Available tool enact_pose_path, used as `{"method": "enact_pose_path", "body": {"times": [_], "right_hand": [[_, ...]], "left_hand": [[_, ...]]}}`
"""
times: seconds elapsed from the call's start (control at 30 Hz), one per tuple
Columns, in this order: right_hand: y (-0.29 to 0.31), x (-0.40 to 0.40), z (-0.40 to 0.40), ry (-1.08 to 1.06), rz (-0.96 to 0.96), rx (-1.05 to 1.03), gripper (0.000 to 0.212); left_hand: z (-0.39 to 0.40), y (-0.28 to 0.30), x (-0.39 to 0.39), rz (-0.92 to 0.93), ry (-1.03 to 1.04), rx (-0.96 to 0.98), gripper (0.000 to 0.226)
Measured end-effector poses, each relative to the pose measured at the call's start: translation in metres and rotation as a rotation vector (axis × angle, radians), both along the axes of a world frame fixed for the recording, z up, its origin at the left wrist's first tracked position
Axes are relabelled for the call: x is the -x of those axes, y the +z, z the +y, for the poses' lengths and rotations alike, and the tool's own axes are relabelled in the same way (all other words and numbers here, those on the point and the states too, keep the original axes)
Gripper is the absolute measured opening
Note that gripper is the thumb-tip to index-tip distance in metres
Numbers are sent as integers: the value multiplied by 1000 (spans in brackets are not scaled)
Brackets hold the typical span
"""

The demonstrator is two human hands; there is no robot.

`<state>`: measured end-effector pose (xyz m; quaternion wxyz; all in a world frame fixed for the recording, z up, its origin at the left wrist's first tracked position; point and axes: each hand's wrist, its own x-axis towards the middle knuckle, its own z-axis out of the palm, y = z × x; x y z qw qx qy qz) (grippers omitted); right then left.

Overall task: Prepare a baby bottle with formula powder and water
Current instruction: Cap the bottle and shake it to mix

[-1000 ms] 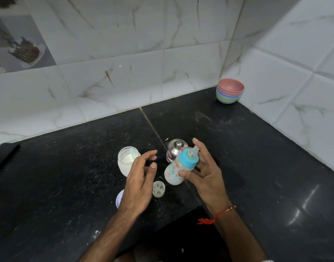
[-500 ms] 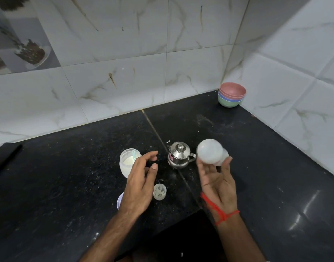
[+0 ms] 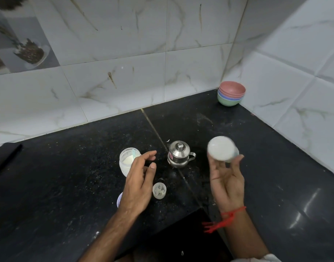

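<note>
While the right hand point(image 3: 226, 178) holds the bottle point(image 3: 221, 150) up above the counter point(image 3: 68, 176), its fingers curl around the far end and the pale round base faces toward the camera; the bottle is blurred, so its teat end cannot be made out. A red thread point(image 3: 224, 218) is tied at that wrist, loose ends trailing toward 8 o'clock.

The left hand point(image 3: 138, 184) hovers palm-down over the counter, fingers loosely spread and slightly bent, gripping nothing. Its fingertips reach toward 1 o'clock, just in front of the jar point(image 3: 128, 161), which stands open with white powder and a pale scoop handle inside. The hand partly covers the jar's near side; whether they touch I cannot tell.

At 3 o'clock from the left hand's knuckles a small clear cap point(image 3: 159, 190) sits on the counter, just beside the hand. A sliver of a white lid point(image 3: 119, 199) peeks out from under the hand at 9 o'clock of the wrist.

Between the two hands, a bit farther back, stands a small steel pot point(image 3: 179, 155) with a knobbed lid and side handle pointing to 3 o'clock. Far off at 1 o'clock, in the corner of the tiled wall point(image 3: 124, 53), is a stack of bowls point(image 3: 231, 93), pink on top, then blue and green. White specks are scattered over the dark counter around the jar and pot.
</note>
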<state>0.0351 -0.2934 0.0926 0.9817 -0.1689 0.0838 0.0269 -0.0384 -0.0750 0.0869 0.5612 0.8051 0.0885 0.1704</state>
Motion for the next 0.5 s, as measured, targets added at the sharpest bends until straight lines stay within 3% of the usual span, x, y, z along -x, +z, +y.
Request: {"method": "enact_pose_path", "body": {"times": [0.07, 0.17, 0.23, 0.33, 0.37, 0.43, 0.5], "right_hand": [[0, -3, -1, -25, 71, -149, 52], [-5, 3, 6, 35, -38, 123, 60], [-7, 11, 7, 126, -291, 514, 70], [-15, 19, 7, 394, -939, 1482, 83], [-18, 19, 8, 467, -1037, 1651, 80], [-17, 24, 13, 465, -1008, 1564, 76], [-6, 28, 19, 339, -724, 1219, 80]], "left_hand": [[-1, 0, 1, 9, -6, -1, 31], [-2, 0, 2, 13, -14, -7, 31], [-3, 1, 1, 17, -13, -3, 31], [-4, 2, -1, 11, -16, -3, 32], [-5, 2, -1, 9, -22, -7, 32], [-7, 3, -1, 5, -28, -16, 32], [-7, 4, -1, -1, -20, -12, 32]]}}
